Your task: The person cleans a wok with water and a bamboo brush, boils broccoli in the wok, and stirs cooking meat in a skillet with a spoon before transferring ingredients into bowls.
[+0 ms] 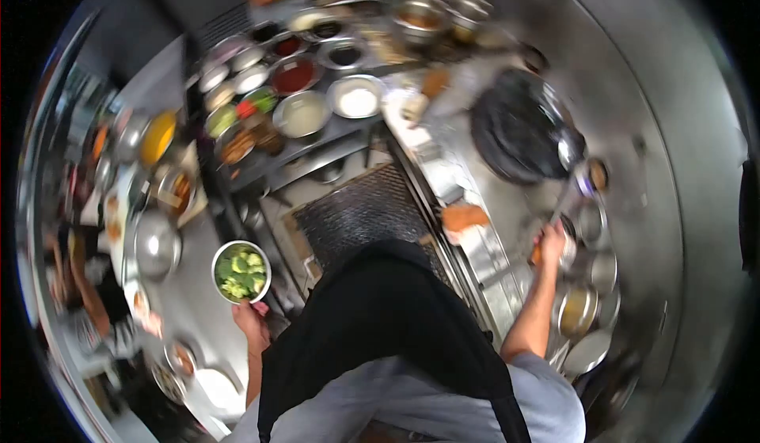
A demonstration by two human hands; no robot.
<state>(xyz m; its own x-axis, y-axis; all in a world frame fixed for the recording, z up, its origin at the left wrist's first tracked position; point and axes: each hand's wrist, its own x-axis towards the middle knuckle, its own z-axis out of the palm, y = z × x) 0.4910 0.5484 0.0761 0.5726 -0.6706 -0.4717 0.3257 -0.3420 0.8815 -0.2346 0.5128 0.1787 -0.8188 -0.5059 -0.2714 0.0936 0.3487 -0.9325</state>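
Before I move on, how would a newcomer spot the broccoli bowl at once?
Start at the black apron, bottom centre. To its left, the left hand holds a round bowl. Its green broccoli sets it apart from the silver bowl farther left.

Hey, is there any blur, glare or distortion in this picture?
Head view: fisheye distortion bows the steel panel at right and leaves dark corners; the red sauce and right hand look smeared; pale sheen shows on the large steel bowl at left; the broccoli reads fairly clearly.
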